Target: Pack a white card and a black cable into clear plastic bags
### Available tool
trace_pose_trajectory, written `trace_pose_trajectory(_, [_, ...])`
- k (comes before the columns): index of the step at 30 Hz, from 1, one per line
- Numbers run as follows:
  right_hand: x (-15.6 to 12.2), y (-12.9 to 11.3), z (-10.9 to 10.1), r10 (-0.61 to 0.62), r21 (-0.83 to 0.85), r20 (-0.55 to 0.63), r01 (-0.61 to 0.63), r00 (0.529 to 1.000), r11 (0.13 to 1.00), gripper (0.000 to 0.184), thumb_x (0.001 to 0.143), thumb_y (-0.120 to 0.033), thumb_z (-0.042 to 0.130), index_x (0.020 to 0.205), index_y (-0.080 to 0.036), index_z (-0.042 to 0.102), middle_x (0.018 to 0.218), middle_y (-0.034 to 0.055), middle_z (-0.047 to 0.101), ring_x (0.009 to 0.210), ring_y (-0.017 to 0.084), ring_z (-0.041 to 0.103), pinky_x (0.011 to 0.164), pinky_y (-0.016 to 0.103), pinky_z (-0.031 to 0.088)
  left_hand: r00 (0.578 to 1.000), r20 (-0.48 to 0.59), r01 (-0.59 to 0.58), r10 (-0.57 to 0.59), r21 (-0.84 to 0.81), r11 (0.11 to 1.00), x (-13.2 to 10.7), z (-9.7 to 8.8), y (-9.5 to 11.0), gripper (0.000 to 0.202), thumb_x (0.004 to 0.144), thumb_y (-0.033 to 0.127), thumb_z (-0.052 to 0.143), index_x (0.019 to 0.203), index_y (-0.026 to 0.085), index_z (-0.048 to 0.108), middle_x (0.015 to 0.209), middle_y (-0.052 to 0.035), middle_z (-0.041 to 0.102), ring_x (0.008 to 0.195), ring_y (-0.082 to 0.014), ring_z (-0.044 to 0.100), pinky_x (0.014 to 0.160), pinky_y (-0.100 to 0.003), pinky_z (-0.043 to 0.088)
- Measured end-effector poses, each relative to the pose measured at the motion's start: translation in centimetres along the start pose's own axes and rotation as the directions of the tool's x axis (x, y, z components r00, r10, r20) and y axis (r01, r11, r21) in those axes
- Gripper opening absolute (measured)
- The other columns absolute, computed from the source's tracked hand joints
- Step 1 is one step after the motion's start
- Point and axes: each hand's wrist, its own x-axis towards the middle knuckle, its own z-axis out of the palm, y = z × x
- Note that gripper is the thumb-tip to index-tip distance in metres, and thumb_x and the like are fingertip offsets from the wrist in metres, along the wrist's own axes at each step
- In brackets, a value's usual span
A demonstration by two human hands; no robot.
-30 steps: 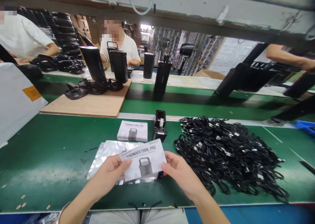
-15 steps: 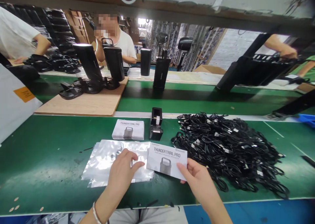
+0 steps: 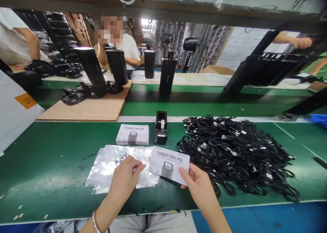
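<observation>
Thunder Trail Pro card: printed face up, tilted, held just above the green bench mat; left corner at the right edge of the bags.
Change: 1 s ago both hands were on the card, over the bags. Now only the right hand has it. Against 0.5 s ago, same grip; the head view shifted too, so small offsets are unreliable.
Left hand: off the card, fingers curled, resting on the near right part of the bags. Can't tell if it grips one.
Clear plastic bags: loose flat stack on the mat, left of the card.
Card stack: same print, flat on the mat, far side of the bags.
Tape dispenser: black, upright, right of the card stack.
Right hand: narrow pinch on the card's right end, thumb on the printed face.
Black cables: coiled heap on the mat, just right of the right hand.
Far side: black speakers on a wooden board; a co-worker sits beyond.
</observation>
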Motion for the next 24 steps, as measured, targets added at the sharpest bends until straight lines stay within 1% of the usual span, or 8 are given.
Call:
trace_pose_trajectory(8, [0.1,1.0,2.0,0.019,0.099,-0.085,-0.011,0.996,0.995,0.044,0.069,-0.05,0.061,0.094,-0.014,0.059,0.093,0.0104,0.067,0.074,0.021,0.061,0.051,0.026,0.051,0.999,-0.002,-0.046,0.046,0.02,0.999,-0.6,-0.3,0.2,0.033,0.085,0.033,0.036,0.067,0.021,0.06,0.067,0.0015,0.05,0.06,-0.014,0.053,0.058,-0.026,0.04])
trace_pose_trajectory(11, [-0.5,1.6,2.4,0.041,0.078,-0.083,-0.034,0.996,0.996,0.044,0.067,-0.052,0.061,0.09,-0.014,0.059,0.09,0.0104,0.067,0.07,0.02,0.061,0.049,0.026,0.051,0.998,-0.034,-0.046,0.047,0.017,0.999,-0.7,0.1,0.1,0.03,0.085,0.033,0.037,0.071,0.021,0.061,0.068,0.0017,0.051,0.061,-0.0136,0.053,0.058,-0.026,0.041])
trace_pose_trajectory(14, [-1.4,2.0,2.4,0.089,0.052,-0.012,-0.088,0.996,0.995,0.043,0.07,-0.049,0.06,0.094,-0.013,0.058,0.071,0.0059,0.066,0.051,0.014,0.056,0.038,0.021,0.045,0.993,-0.079,-0.082,0.083,0.014,0.997,-0.9,0.6,-0.3,0.025,0.085,0.032,0.039,0.075,0.022,0.06,0.071,0.0012,0.053,0.063,-0.0138,0.054,0.059,-0.025,0.042])
trace_pose_trajectory(16, [-1.9,2.1,2.4,0.164,0.018,0.036,-0.165,0.986,0.986,0.042,0.07,-0.046,0.06,0.093,-0.011,0.058,0.053,0.0001,0.059,0.038,0.01,0.049,0.031,0.018,0.037,0.986,-0.106,-0.127,0.127,0.008,0.992,-1.2,0.9,-0.4,0.022,0.085,0.031,0.04,0.077,0.022,0.059,0.073,0.0006,0.054,0.064,-0.014,0.055,0.06,-0.025,0.043])
trace_pose_trajectory(18, [-2.2,2.0,2.5,0.24,-0.032,0.072,-0.239,0.968,0.971,0.039,0.069,-0.045,0.059,0.088,-0.011,0.059,0.042,-0.0042,0.051,0.03,0.007,0.041,0.027,0.015,0.027,0.978,-0.136,-0.163,0.161,-0.006,0.987,-1.5,1.2,-0.5,0.02,0.084,0.029,0.041,0.077,0.022,0.058,0.074,0.0001,0.054,0.064,-0.0143,0.055,0.061,-0.025,0.043])
trace_pose_trajectory(20, [-2.0,1.6,2.4,0.245,-0.069,0.117,-0.238,0.963,0.969,0.036,0.071,-0.044,0.058,0.084,-0.011,0.06,0.041,-0.0057,0.048,0.028,0.004,0.035,0.027,0.014,0.022,0.972,-0.152,-0.187,0.18,-0.034,0.982,-1.7,1.4,-0.4,0.018,0.084,0.028,0.043,0.076,0.022,0.058,0.075,-0.0005,0.055,0.065,-0.0149,0.055,0.062,-0.026,0.044])
trace_pose_trajectory(22, [-1.6,1.0,2.3,0.201,-0.085,0.197,-0.187,0.96,0.979,0.034,0.073,-0.043,0.056,0.083,-0.011,0.059,0.042,-0.006,0.049,0.028,0.002,0.032,0.028,0.013,0.02,0.971,-0.141,-0.205,0.191,-0.09,0.975,-1.9,1.4,-0.4,0.017,0.084,0.028,0.043,0.077,0.022,0.057,0.076,-0.0013,0.055,0.068,-0.0155,0.055,0.063,-0.026,0.044])
trace_pose_trajectory(24, [-1.2,0.1,2.1,0.164,-0.07,0.325,-0.149,0.932,0.986,0.036,0.074,-0.045,0.053,0.084,-0.011,0.059,0.045,-0.0051,0.052,0.031,0.003,0.037,0.032,0.013,0.027,0.973,-0.111,-0.217,0.201,-0.159,0.963,-2.1,1.1,-0.3,0.017,0.084,0.029,0.043,0.079,0.021,0.058,0.078,-0.002,0.055,0.071,-0.0159,0.055,0.065,-0.026,0.045])
